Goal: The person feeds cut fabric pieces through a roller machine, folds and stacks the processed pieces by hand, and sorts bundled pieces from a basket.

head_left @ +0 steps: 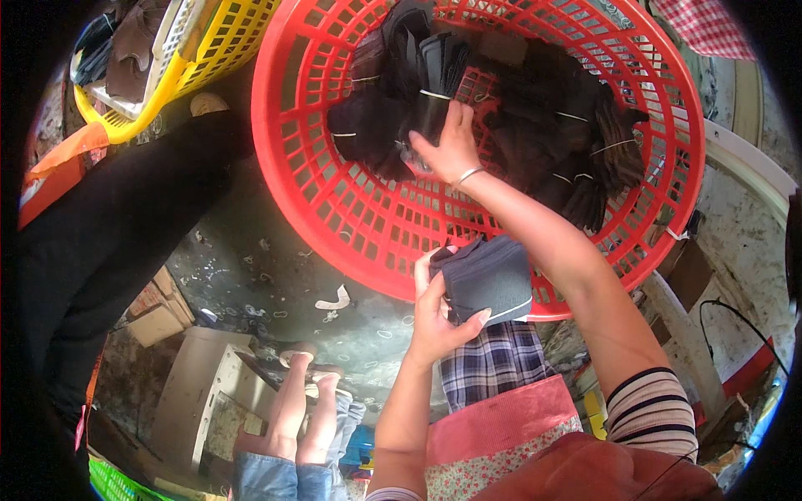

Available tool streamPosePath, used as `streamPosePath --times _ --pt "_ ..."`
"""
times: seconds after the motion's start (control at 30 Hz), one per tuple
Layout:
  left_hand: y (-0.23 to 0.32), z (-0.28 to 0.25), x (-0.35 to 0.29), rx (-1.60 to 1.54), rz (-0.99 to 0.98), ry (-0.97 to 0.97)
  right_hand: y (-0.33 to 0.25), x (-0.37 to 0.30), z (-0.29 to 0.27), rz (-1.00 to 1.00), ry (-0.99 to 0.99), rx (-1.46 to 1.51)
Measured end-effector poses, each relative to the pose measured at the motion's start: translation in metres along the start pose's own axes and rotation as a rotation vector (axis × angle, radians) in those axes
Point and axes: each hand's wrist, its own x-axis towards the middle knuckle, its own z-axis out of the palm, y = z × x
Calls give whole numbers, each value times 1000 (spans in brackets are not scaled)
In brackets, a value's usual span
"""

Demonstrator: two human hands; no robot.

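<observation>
My left hand (439, 317) grips a stack of dark folded cloth pieces (489, 280), thumb in front and fingers around the left side, above my lap. A pale line runs along the stack's lower edge. My right hand (455, 150) reaches into a large red plastic basket (334, 221). Its thumb and fingers straddle the lower end of a black cloth bundle (443, 67), which is tied with a light band. Several more banded dark bundles (576, 125) lie in the basket, mostly toward its right side. What kind of garment they are, I cannot tell.
A yellow crate (192, 75) with dark items stands at upper left. A person's black-clad leg (125, 225) is on the left; another person's bare legs (309, 426) show at lower left. Loose bands and a white scrap (334, 298) lie on the grey floor. Plaid cloth (493, 367) covers my lap.
</observation>
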Motion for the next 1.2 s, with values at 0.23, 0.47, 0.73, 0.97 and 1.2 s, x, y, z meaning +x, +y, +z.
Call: streamPosePath --times 0.23,0.47,0.73,0.97,1.2 --pt "-4 3 2 297 102 -18 43 15 -41 -250 -435 -646" --pt "-9 14 3 285 87 64 94 0 -72 -408 -750 -1485" --pt "-9 13 2 444 174 73 91 6 -145 -519 -563 -1073" --pt "-13 15 3 441 191 106 93 -1 -107 -675 -666 -1239" --pt "-17 15 0 461 190 112 100 1 -107 -499 -746 -1371"
